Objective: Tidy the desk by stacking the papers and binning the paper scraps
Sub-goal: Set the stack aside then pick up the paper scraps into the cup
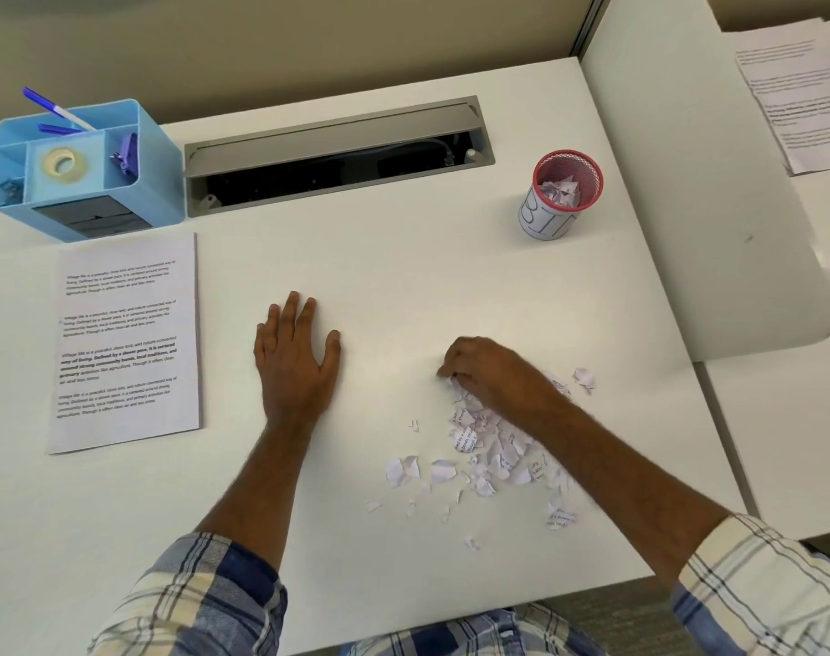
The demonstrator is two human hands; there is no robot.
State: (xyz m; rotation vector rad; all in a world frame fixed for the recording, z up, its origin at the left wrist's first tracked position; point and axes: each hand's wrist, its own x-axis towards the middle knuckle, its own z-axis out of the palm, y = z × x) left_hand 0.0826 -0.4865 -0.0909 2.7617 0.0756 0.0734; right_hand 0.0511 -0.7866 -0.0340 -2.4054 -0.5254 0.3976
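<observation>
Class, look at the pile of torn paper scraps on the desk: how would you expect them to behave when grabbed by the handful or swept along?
The paper scraps are small, thin and crumpled, so they are probably very light and floppy. Because the pieces lie loose and scattered, some would likely slip out of the right hand gripping them. Swept along the smooth desk, they would probably slide easily yet spread apart.

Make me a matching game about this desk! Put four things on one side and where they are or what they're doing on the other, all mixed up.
Things:
1. left hand
2. right hand
3. red mesh bin
4. roll of tape

Places or states:
A. inside the blue organizer
B. grabbing paper scraps
C. flat on the desk, fingers straight
D. already holds some crumpled scraps

Right pairs: 1-C, 2-B, 3-D, 4-A
</observation>
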